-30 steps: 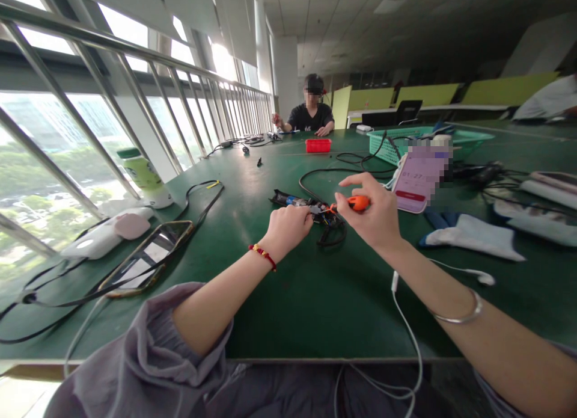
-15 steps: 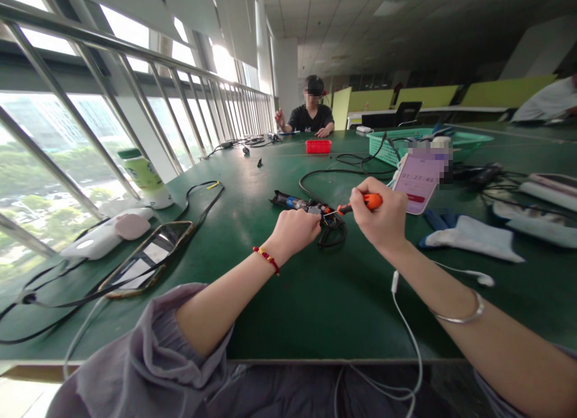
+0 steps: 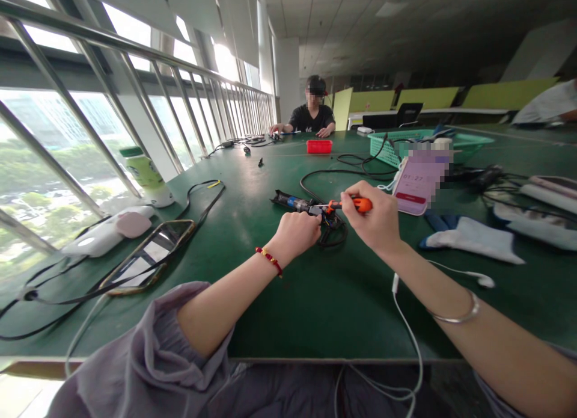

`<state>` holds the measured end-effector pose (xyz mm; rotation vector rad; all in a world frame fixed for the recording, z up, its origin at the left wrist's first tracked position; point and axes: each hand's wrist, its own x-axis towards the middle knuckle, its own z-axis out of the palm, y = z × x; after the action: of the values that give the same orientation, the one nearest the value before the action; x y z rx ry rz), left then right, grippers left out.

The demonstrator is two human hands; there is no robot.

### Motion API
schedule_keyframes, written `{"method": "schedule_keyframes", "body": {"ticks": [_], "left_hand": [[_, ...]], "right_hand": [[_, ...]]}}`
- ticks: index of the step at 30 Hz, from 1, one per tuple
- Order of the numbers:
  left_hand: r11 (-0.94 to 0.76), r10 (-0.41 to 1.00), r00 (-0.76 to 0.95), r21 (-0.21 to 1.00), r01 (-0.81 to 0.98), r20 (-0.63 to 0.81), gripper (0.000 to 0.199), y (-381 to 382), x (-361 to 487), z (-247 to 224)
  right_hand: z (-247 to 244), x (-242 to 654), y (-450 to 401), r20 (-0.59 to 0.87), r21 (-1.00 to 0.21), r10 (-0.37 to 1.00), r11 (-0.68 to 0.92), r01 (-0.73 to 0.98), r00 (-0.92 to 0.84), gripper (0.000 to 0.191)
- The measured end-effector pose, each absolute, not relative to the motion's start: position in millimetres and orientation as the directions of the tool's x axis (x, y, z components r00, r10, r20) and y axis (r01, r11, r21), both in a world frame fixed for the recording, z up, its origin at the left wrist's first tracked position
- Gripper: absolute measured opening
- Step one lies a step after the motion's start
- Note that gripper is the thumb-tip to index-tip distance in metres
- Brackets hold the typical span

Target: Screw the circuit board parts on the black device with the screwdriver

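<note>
Green work surface (image 3: 270, 328) is lit from windows behind a metal railing (image 3: 205, 84) left of the red box (image 3: 319, 147), the reference for all positions noted. A person in dark clothing sits beyond the red box, and a green basket (image 3: 382, 150) stands to its right. Dark opened device (image 3: 295, 202), blue along part of its body, lies flat on the near side of the red box and slightly to its left. Right hand (image 3: 375, 221), nearer than the red box and to its right, has its grip pinching the orange handle of a screwdriver (image 3: 362, 205), shaft directed left over the device. Left hand (image 3: 295, 233), on the near side of the red box, is curled at the device; its fingertips are hidden, so whether its grip pinches or merely presses cannot be told. In this inspector's judgement, sound practice requires bracing the body firmly, seating the tip squarely, applying light pressure and keeping loose wires clear of the shaft. Device's long axis runs mostly sideways, aslant: the black end points left and somewhat away, the wired end right and nearer the wearer.
</note>
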<state>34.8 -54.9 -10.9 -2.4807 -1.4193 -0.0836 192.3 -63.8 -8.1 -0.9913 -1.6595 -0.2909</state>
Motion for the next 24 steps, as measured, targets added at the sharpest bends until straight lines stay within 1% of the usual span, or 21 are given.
{"method": "schedule_keyframes", "body": {"ticks": [8, 11, 15, 24], "left_hand": [[-0.468, 0.848, 0.502, -0.206, 0.86, 0.17, 0.032, -55.7, 34.8, -10.6], [-0.469, 0.849, 0.501, -0.199, 0.861, 0.166, 0.032, -55.9, 34.8, -11.5], [-0.476, 0.842, 0.511, -0.208, 0.854, 0.173, 0.033, -55.5, 34.3, -13.0], [-0.477, 0.848, 0.507, -0.195, 0.857, 0.155, 0.034, -56.1, 34.2, -12.9]], "right_hand": [[-10.6, 191.3, -61.0, 0.862, -0.331, 0.507, 0.584, 0.741, -0.015, 0.02], [-9.3, 192.0, -61.9, 0.87, -0.338, 0.493, 0.578, 0.743, 0.013, 0.02], [-8.7, 192.2, -63.8, 0.889, -0.313, 0.458, 0.597, 0.738, 0.006, 0.02], [-10.0, 191.0, -62.7, 0.874, -0.33, 0.487, 0.6, 0.728, -0.005, 0.021]]}}
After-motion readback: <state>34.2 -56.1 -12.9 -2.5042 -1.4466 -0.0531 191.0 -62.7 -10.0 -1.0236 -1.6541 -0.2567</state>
